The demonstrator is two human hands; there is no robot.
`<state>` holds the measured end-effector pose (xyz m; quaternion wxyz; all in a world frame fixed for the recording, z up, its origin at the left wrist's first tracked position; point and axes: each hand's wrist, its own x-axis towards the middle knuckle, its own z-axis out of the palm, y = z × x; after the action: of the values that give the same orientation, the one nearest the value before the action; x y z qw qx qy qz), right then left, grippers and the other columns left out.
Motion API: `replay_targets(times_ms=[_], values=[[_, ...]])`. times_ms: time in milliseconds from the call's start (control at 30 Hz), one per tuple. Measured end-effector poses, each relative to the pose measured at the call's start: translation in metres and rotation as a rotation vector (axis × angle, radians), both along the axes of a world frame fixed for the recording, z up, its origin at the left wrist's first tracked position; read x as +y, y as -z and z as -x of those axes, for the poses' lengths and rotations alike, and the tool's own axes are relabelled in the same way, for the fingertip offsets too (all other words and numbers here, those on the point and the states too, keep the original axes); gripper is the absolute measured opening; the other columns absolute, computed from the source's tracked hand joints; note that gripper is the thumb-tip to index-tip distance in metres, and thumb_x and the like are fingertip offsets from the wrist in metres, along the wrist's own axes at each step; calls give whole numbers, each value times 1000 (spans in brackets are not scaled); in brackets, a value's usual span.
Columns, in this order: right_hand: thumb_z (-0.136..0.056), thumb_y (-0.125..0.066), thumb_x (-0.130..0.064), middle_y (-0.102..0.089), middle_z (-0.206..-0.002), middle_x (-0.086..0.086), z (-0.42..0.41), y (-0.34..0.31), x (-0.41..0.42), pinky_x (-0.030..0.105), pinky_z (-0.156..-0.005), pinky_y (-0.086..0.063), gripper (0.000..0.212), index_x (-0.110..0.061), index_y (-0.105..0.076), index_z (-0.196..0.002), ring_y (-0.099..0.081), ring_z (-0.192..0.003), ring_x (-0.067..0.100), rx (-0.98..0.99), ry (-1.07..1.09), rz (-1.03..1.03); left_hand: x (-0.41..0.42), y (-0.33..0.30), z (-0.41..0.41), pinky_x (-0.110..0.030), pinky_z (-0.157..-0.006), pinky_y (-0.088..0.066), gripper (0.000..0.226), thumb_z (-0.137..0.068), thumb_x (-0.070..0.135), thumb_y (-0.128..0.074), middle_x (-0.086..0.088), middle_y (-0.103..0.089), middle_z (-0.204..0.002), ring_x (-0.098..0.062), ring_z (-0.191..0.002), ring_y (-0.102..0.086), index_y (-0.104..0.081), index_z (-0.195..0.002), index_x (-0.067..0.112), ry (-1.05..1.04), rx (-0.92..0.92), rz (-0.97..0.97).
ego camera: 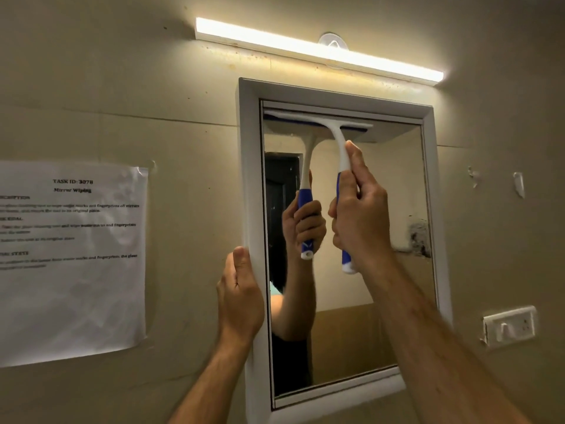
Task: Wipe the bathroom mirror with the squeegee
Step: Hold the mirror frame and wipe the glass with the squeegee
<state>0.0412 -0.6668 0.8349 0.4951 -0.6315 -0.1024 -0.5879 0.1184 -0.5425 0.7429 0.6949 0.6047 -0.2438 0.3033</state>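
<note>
The right hand (360, 209) curls its fingers tight round the blue handle of the squeegee (339, 166), thumb laid up the white neck. From that grip the blade lies at twelve o'clock, its long axis running nine to three along the top edge of the mirror (367, 270), apparently touching the glass. The left hand (240, 298) clasps the white frame (253, 179) at nine o'clock, thumb on its face. A downward pull toward six seems due, and it belongs to the right hand.

Wall (91, 87) — mirror (382, 240), paper sheet (70, 286)
</note>
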Motion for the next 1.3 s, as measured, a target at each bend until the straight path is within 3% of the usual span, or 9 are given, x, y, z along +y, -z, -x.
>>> replay_targets(times_ms=[200, 333, 533, 667, 833, 1000, 1100, 1200, 1300], values=[[-104, -39, -29, -49, -109, -5, 13, 34, -5, 11, -45, -42, 39, -55, -41, -133, -55, -48, 0, 66, -29, 32, 0, 0, -1, -11, -94, -24, 68, -91, 55, -17, 0, -43, -145, 4, -119, -32, -37, -143, 16, -12, -8, -32], [-103, -40, -29, -59, -80, -3, 20, 11, -10, 17, -41, -41, 40, -48, -44, -138, -46, -48, 5, 27, -85, -19, 0, 1, -2, -14, -96, -25, 69, -90, 56, -17, -1, -44, -144, 4, -120, -32, -37, -143, 17, -11, -10, -31], [-104, -38, -28, -50, -107, -1, 10, 4, -11, 9, -43, -39, 40, -49, -40, -139, -52, -47, -2, 39, -15, 63, 0, 1, -1, -16, -97, -23, 66, -93, 54, -18, 0, -41, -146, 4, -119, -30, -35, -144, 17, 4, 4, -32], [-103, -37, -32, -43, -113, -7, 17, 42, -17, 10, -57, -41, 41, -55, -39, -137, -45, -74, -3, 108, 14, 123, 1, 1, -2, -15, -95, -25, 60, -97, 50, -18, -1, -43, -145, 3, -119, -32, -36, -144, 17, -8, 6, -34], [-103, -38, -26, -42, -114, -1, 38, 38, -22, 9, -40, -37, 41, -50, -41, -136, -48, -42, 0, 113, -54, 103, 1, 0, 1, -2, -87, -23, 55, -100, 45, -20, -1, -45, -143, 4, -117, -32, -38, -143, 16, -34, 8, -38], [-104, -37, -31, -42, -113, -5, 23, 26, -19, 9, -44, -40, 42, -51, -37, -141, -50, -51, -1, 93, 0, 110, 0, 0, 3, -18, -100, -22, 60, -98, 49, -19, -1, -38, -149, 1, -125, -29, -32, -146, 16, -23, 15, -36], [-103, -37, -30, -42, -111, -5, 23, 52, -17, 9, -46, -41, 43, -51, -36, -141, -53, -54, -3, 117, 27, 129, 0, 1, 3, -17, -100, -22, 60, -98, 49, -19, 0, -38, -149, 0, -127, -30, -32, -146, 16, -21, 23, -29], [-102, -38, -27, -44, -106, -5, 27, 85, -18, 12, -50, -45, 43, -51, -37, -137, -56, -60, -4, 134, 24, 152, 1, 0, 2, -6, -91, -24, 57, -99, 48, -19, 0, -42, -145, 5, -119, -31, -36, -144, 17, -30, 6, -35], [-101, -41, -23, -52, -89, -18, 32, 94, -26, 16, -46, -44, 44, -52, -44, -135, -48, -51, 8, 135, -45, 125, 1, 0, 1, -13, -95, -25, 60, -98, 50, -19, -1, -43, -145, 1, -125, -33, -37, -144, 16, -29, 8, -27]])
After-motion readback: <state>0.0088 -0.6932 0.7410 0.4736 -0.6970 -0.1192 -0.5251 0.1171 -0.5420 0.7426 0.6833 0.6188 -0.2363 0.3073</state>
